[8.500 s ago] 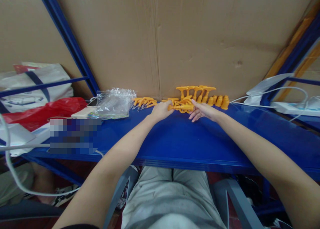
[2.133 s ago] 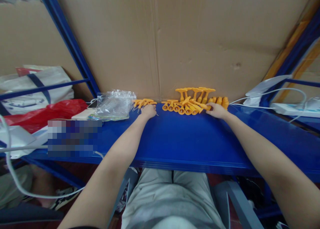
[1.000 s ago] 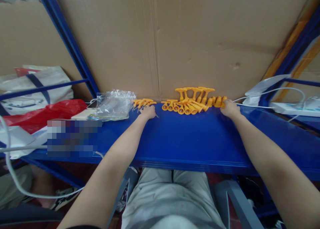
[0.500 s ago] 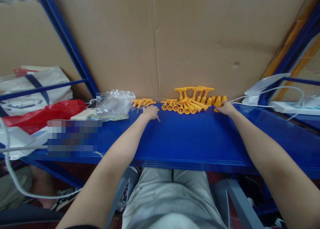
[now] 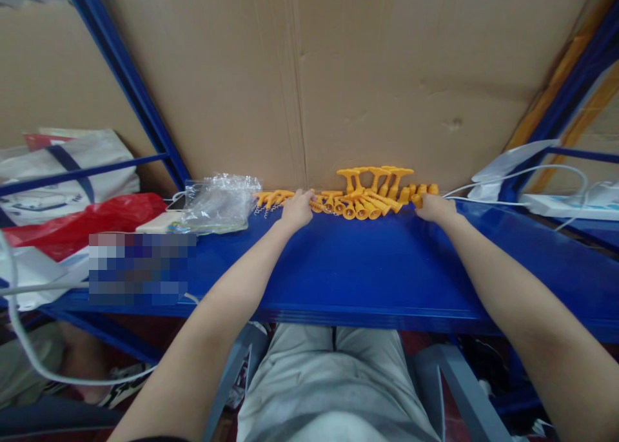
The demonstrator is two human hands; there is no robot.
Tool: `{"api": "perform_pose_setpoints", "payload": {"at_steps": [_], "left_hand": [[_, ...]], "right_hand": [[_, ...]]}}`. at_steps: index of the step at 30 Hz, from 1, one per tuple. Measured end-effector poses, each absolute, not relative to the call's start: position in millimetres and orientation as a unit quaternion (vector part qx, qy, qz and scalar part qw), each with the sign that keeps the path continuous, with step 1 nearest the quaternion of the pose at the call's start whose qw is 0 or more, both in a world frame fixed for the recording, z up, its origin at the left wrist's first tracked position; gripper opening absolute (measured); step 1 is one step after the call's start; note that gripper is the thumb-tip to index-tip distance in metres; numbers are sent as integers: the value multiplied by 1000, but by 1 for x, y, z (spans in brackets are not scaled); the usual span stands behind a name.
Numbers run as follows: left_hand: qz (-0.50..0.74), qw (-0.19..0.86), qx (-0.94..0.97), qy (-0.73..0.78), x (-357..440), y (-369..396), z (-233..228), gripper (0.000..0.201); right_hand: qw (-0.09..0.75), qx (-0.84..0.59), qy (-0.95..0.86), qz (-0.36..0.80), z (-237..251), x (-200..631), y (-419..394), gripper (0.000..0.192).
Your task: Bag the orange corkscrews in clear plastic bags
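Note:
Between the fingers of my left hand is a yellow-handled corkscrew, its metal spiral pointing right. Just left of that hand lies a group of corkscrews with bare spirals. At the right, my right hand is closed around a yellow sleeve, partly hidden by the fingers. Several more yellow sleeves stand upright behind it. Between my hands, yellow corkscrews with bell-shaped ends lie in a row facing me. Behind them, several T-handled ones stand upright against the cardboard.
The blue table runs up to a cardboard wall. Clear plastic bags, a red plastic bag and a cloth bag are at the left. A white cable and a power strip are at the right.
My left hand has moved slightly right and away from me with the corkscrew, nearer the row. My right hand has shifted slightly left, still on the sleeve.

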State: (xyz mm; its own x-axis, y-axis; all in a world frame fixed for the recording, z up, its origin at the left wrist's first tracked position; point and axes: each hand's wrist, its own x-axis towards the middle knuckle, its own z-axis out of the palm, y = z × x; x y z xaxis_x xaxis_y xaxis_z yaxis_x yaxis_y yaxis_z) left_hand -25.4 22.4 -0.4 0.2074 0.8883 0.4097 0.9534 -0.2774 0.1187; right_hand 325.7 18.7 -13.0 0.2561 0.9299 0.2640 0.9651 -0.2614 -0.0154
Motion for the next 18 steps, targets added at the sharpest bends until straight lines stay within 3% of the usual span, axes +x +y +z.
{"api": "perform_pose_setpoints", "payload": {"at_steps": [8,18], "left_hand": [[-275,70,-794,-537,-19,19,-3,30],[-266,69,-816,-509,-12,13,-4,27]], "right_hand": [[132,-723,-650,-193,9,282,-1,39],[135,-565,-775,-249,-3,247,-6,31]]}}
